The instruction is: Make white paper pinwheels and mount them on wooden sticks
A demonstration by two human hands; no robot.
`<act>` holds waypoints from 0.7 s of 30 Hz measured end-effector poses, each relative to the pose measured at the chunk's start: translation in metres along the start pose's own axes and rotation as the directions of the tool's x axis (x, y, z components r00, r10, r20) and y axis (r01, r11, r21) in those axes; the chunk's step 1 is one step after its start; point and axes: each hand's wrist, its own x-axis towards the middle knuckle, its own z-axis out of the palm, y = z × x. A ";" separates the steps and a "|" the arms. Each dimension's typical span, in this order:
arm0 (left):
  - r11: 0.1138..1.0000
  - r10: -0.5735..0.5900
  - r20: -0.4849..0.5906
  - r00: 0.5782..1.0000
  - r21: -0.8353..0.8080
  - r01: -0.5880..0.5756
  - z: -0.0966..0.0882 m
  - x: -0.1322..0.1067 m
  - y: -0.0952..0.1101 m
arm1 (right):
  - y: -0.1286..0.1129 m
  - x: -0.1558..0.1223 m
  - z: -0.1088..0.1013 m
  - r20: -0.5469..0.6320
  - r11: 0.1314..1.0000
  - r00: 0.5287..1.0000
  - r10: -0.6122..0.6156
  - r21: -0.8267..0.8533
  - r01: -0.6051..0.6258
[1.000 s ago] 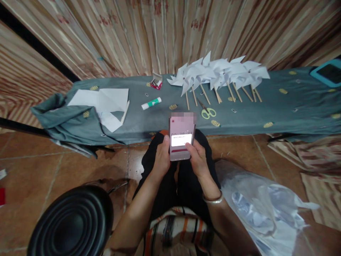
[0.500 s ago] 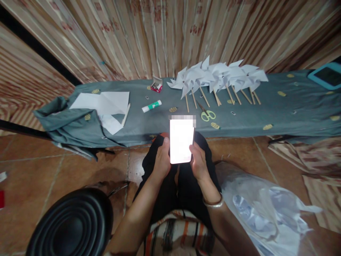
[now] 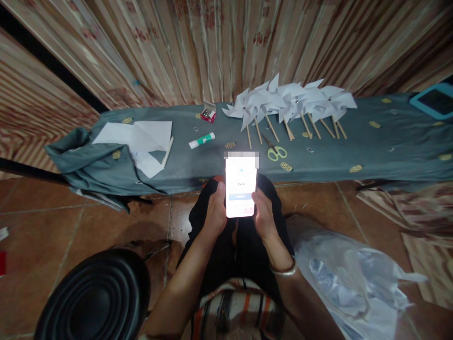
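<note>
Barely anything has shifted in the hands since half a second ago; what has changed is the smartphone's (image 3: 241, 186) screen, which was a blank white glare and now shows a pale page with a short word and a button-like bar beneath it.

Both hands cradle the phone above the person's lap, short of the near edge of the low table (image 3: 371, 141). It stands upright, its long axis running away from the person toward the table. The left hand (image 3: 212, 212) wraps the left edge, its thumb lying straight up along that side and touching the screen's margin. The right hand (image 3: 264, 215) cups the right edge and lower corner, fingers curled behind the case, its thumb resting near the bottom right of the screen. Of the two thumbs, the right one sits closer to the bar on the display.

Beyond the phone, on the grey-green cloth, lie green-handled scissors (image 3: 276, 152), a glue stick (image 3: 201, 140), white paper sheets (image 3: 136, 137) and a row of white paper pinwheels (image 3: 290, 101) on wooden sticks, all well out of the fingers' reach.
</note>
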 end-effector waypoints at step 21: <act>0.996 0.026 -0.004 1.000 0.082 -0.026 0.002 -0.003 0.010 | 0.001 0.001 0.000 -0.010 0.999 0.999 0.033 -0.003 -0.033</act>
